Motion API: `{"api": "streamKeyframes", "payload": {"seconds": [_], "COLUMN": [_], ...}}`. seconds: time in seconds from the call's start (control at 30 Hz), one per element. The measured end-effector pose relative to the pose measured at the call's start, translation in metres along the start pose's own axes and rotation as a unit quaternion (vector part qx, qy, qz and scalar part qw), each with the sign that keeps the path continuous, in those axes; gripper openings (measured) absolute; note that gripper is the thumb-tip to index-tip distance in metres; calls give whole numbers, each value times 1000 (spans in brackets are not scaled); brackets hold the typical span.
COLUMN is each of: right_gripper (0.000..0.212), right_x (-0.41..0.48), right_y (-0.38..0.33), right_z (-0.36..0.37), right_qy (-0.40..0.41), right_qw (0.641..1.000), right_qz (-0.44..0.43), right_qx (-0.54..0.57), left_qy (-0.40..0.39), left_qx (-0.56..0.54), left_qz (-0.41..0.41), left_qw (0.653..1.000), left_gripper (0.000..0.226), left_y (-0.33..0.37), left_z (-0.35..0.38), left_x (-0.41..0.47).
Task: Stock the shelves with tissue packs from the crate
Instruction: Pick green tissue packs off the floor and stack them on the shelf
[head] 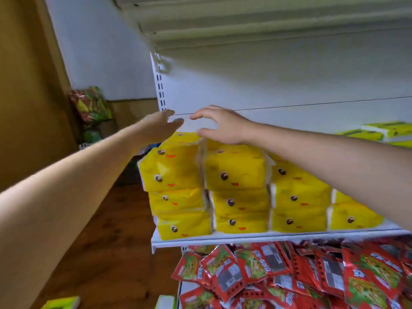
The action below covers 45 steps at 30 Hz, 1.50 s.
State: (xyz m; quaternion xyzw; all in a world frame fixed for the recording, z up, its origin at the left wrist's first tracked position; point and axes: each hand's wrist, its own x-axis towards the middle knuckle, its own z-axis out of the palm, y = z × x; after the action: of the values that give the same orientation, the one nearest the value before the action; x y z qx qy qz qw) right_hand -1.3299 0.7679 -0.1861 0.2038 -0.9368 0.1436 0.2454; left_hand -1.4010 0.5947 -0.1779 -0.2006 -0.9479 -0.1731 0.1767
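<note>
Tissue packs [176, 170] at the shelf [267, 238] left end lie just below left hand [159, 126] and right hand [219, 128], both open, empty.

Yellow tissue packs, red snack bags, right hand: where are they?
yellow tissue packs [234, 172], head view, front of a top pack.
red snack bags [225, 264], head view, front of one bag.
right hand [220, 126], head view, back of hand.

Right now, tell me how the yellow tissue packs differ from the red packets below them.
The yellow tissue packs are blocky and carry a little face print; the red packets are flat pouches with a green picture. The yellow tissue packs stand in neat stacks, while the red packets lie in a loose heap. Both sit on the same white rack.
</note>
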Motion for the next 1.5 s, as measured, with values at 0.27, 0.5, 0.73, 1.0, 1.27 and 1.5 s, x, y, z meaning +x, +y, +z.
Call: {"api": "streamKeyframes", "payload": {"seconds": [0.27,0.5,0.73,1.0,1.27,1.5], "right_gripper": [43,37,38,39,41,40], "right_x": [87,88,-1,-57,-88,-94], "right_y": [-163,-233,-231,-260,-255,-244], "right_z": [117,314,508,597,614,603], "right_qy": [-11,-110,-233,-302,-338,-328], "right_qw": [998,984,934,897,880,880], "right_qz": [-44,7,177,226,247,259], "right_qx": [-32,143,205,230,225,228], "left_qy": [43,-35,-145,-254,-296,-241], "left_qx": [-137,-149,-134,-111,-159,-184], "left_qz": [-117,-294,-376,-452,-474,-512], "left_qw": [983,944,905,848,814,804], "left_gripper": [52,54,55,60,60,78], "left_y": [-233,-430,-528,-580,-569,-564], "left_z": [8,101,211,268,285,279], "left_x": [-78,-182,-273,-333,-355,-357]}}
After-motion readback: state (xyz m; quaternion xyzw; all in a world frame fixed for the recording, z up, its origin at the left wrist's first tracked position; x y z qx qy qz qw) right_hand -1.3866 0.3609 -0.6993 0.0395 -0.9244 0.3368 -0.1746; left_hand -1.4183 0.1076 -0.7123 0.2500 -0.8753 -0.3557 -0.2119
